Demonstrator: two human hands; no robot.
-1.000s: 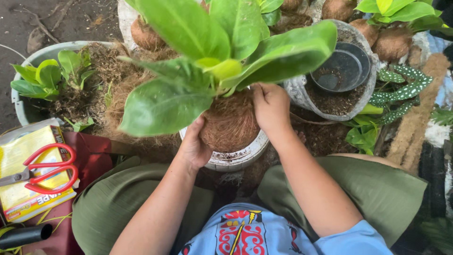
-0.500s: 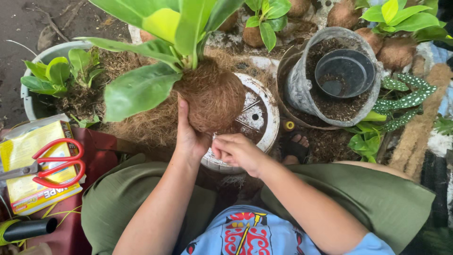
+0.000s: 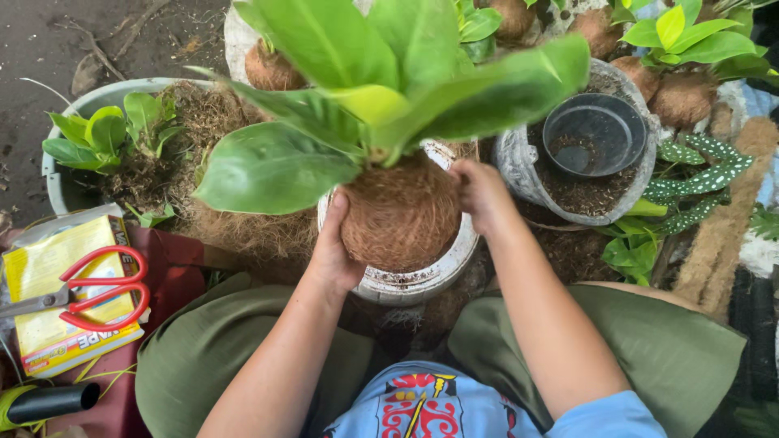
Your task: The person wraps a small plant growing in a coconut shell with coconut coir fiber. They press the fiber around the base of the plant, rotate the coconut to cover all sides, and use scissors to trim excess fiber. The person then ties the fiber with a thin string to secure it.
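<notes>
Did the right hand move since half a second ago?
Yes. The right hand went from the near rim of the white pot up to the far right side of the brown fibre ball, which the left hand cups.

The right hand [image 3: 480,193] has returned to the coir root ball [image 3: 399,212].

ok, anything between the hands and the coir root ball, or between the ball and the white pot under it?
Nothing visible. The left hand and right hand already touch the fibre-wrapped root ball on either side. It sits in the mouth of the white pot. The plant's leaves spread above, not between.
</notes>
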